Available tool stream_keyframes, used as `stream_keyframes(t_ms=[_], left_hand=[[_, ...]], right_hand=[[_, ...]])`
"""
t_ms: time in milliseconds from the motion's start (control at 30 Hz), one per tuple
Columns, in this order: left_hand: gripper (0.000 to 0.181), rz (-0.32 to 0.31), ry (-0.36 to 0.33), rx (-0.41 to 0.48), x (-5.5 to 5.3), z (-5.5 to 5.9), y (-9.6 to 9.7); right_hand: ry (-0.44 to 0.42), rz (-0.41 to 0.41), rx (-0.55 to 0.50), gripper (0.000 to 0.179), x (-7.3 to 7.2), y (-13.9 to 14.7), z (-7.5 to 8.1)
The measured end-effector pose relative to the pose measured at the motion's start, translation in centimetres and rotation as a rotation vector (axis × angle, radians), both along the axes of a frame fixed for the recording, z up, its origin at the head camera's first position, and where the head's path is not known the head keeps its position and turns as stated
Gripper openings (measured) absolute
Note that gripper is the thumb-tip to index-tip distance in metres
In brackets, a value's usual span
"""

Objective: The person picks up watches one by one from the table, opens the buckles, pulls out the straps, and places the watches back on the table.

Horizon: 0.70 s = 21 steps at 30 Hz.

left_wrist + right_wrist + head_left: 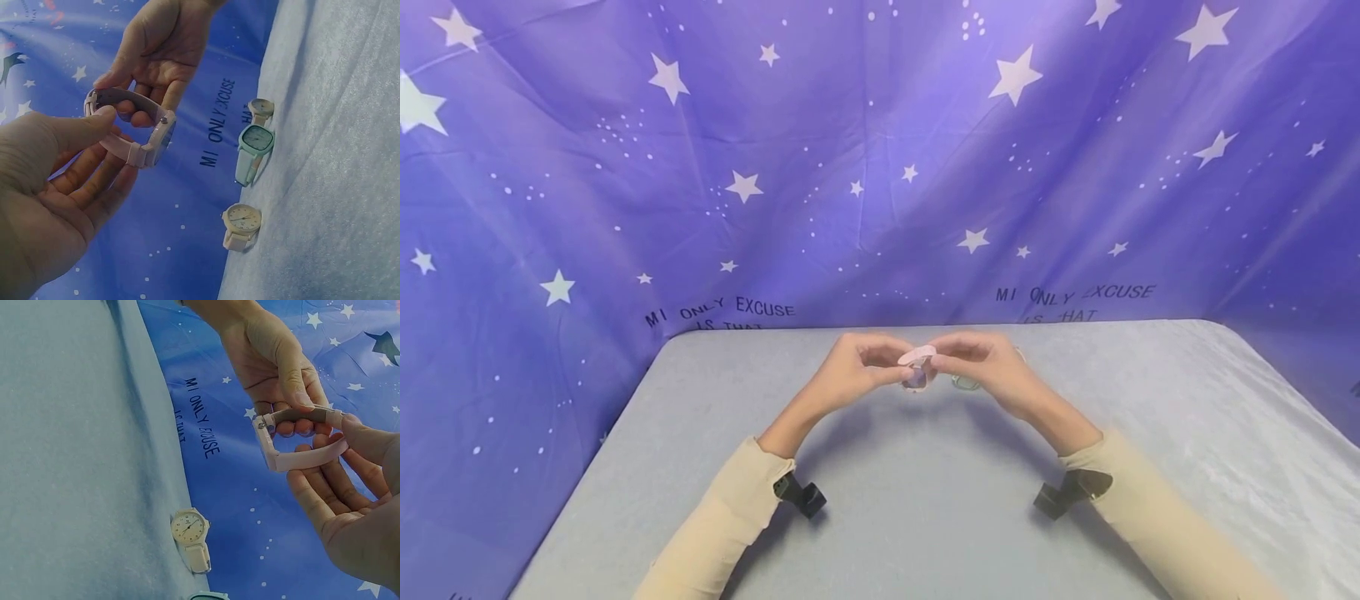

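A pale pink wristwatch [917,357] is held up over the table between both hands, its strap curved into a loop. My left hand [859,367] pinches the strap with thumb and fingers. From the other side my right hand [985,364] grips the strap too, with some fingertips inside the loop in the left wrist view. Thumbs and fingers partly cover the strap ends, so whether the buckle is fastened I cannot tell. In the left wrist view the square watch case [164,140] faces away from the thumbs.
Near the table's far edge stand a mint-green watch [256,139], a cream round-faced watch [242,219] and a smaller beige watch [260,109]. The right hand partly hides them in the head view. A grey cloth covers the table [880,517]. Behind hangs a purple star-print curtain [820,108].
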<state>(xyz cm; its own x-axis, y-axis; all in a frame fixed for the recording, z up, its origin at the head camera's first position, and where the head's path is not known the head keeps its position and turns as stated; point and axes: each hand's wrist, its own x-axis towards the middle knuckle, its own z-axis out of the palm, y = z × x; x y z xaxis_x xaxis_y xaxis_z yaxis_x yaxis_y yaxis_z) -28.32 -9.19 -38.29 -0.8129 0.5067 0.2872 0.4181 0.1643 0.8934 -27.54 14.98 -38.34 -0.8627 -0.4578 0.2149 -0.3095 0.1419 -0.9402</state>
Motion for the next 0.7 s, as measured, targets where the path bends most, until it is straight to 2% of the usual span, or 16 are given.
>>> stream_keyframes(t_ms=[100,233,400,533,700], left_hand=[[0.023,-0.009,-0.004,0.014,0.02,-0.09,0.06],[0.019,0.01,0.046,0.006,0.08,-0.38,0.19],[0.017,0.039,0.177,-0.051,0.17,-0.72,0.3],[0.02,0.062,0.306,-0.132,0.32,-0.61,0.45],[0.023,0.092,0.4,-0.217,0.6,-0.36,0.54]], right_hand=[[0.017,0.001,-0.001,0.025,0.08,0.0,0.05],[0.036,-0.037,0.042,0.025,0.02,0.0,0.03],[0.075,-0.048,0.112,0.027,0.06,-0.11,0.15],[0.098,-0.027,0.115,0.029,0.35,-0.31,0.27],[0.216,-0.065,0.152,0.025,0.9,-0.85,0.34]])
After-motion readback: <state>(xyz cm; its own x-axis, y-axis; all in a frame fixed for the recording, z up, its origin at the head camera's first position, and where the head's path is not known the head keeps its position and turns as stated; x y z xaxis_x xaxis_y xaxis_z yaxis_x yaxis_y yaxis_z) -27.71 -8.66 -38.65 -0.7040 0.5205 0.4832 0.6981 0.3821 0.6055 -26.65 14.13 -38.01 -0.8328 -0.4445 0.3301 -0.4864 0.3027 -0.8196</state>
